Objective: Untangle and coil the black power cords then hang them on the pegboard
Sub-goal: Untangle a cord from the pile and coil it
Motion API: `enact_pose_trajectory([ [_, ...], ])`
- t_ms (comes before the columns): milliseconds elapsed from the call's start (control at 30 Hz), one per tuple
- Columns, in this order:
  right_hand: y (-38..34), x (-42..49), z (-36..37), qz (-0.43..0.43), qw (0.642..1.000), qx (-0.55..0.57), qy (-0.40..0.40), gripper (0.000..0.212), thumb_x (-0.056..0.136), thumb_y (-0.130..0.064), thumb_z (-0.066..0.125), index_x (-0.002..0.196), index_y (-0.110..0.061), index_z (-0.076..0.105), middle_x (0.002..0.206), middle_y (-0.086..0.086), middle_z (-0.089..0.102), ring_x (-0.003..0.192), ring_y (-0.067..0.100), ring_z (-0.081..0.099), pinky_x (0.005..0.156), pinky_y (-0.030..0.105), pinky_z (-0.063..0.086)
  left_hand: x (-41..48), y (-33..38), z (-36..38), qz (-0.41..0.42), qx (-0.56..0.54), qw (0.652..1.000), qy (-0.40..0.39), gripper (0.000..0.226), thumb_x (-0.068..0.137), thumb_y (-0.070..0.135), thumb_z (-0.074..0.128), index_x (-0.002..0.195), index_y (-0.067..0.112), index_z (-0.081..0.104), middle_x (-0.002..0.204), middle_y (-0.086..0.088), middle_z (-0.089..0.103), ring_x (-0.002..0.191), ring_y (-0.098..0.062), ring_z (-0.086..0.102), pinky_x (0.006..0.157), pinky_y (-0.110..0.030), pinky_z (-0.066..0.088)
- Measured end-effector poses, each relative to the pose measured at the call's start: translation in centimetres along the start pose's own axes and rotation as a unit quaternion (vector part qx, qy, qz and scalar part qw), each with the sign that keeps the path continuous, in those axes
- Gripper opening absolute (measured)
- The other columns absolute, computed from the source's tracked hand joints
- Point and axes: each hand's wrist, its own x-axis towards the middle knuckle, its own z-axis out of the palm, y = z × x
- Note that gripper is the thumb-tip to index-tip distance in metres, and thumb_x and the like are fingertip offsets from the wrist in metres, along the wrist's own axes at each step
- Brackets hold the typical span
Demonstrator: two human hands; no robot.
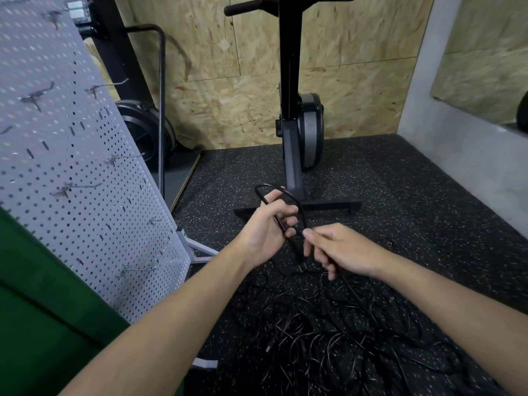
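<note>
A black power cord forms a small loop above my left hand, which grips it with curled fingers. My right hand pinches the same cord just to the right, and the cord runs down under its fingers. Below both hands a tangled heap of black cords lies on the speckled black floor. The grey pegboard stands at the left, leaning away, with several bare metal hooks sticking out.
A black exercise machine stands on its T-shaped base straight ahead, close behind my hands. A fan-wheel machine sits behind the pegboard. OSB panels line the back wall, a grey wall runs along the right. Green cloth fills the lower left.
</note>
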Motion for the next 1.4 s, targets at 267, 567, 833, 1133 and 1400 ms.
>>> enact_pose_trajectory([
  [267, -0.3, 0.0, 1.3, 0.008, 0.995, -0.098, 0.023, 0.05, 0.109, -0.047, 0.044, 0.081, -0.015, 0.069, 0.052, -0.009, 0.051, 0.046, 0.013, 0.049, 0.05, 0.029, 0.048, 0.2, -1.2, 0.6, -0.009, 0.08, 0.996, 0.032, 0.072, 0.077, 0.02, 0.089, 0.133, 0.025, 0.044, 0.09, 0.002, 0.065, 0.078, -0.014, 0.056, 0.075, -0.032, 0.05],
  [567, -0.1, -0.4, 1.0, 0.093, 0.991, 0.006, -0.094, 0.03, 0.103, -0.032, 0.066, 0.087, -0.006, 0.068, 0.071, 0.005, 0.068, 0.063, 0.018, 0.066, 0.065, 0.035, 0.057, 0.0, -0.8, -0.2, -0.037, 0.119, 0.99, 0.061, 0.031, 0.114, 0.022, 0.04, 0.113, 0.006, 0.066, 0.067, -0.002, 0.053, 0.062, -0.016, 0.05, 0.063, -0.029, 0.043],
  [833, 1.9, -1.3, -1.3, 0.178, 0.935, 0.188, -0.243, 0.031, 0.106, -0.028, 0.056, 0.095, -0.002, 0.066, 0.082, 0.011, 0.061, 0.086, 0.026, 0.063, 0.098, 0.05, 0.057, -0.1, -0.5, -1.8, -0.076, 0.027, 0.997, 0.012, 0.037, 0.113, 0.023, 0.038, 0.131, 0.004, 0.065, 0.069, 0.002, 0.043, 0.055, -0.009, 0.034, 0.05, -0.023, 0.031],
  [1133, 3.2, -1.8, -2.4, 0.188, 0.958, -0.002, -0.214, 0.034, 0.096, -0.049, 0.066, 0.083, -0.018, 0.067, 0.068, -0.007, 0.053, 0.061, 0.009, 0.05, 0.067, 0.024, 0.047, 0.1, -0.5, -3.0, -0.053, 0.179, 0.981, 0.052, 0.04, 0.106, 0.045, 0.054, 0.11, 0.01, 0.074, 0.064, 0.006, 0.029, 0.046, -0.006, 0.024, 0.043, -0.021, 0.018],
  [1400, -0.2, -0.7, -1.7, -0.019, 0.997, -0.048, -0.056, 0.021, 0.103, -0.033, 0.063, 0.092, -0.028, 0.079, 0.067, -0.014, 0.058, 0.063, 0.006, 0.048, 0.068, 0.026, 0.042, -0.2, -1.4, -2.9, -0.111, 0.312, 0.943, 0.028, 0.087, 0.077, 0.091, 0.049, 0.118, 0.018, 0.072, 0.067, 0.008, 0.037, 0.052, -0.008, 0.027, 0.044, -0.023, 0.02],
])
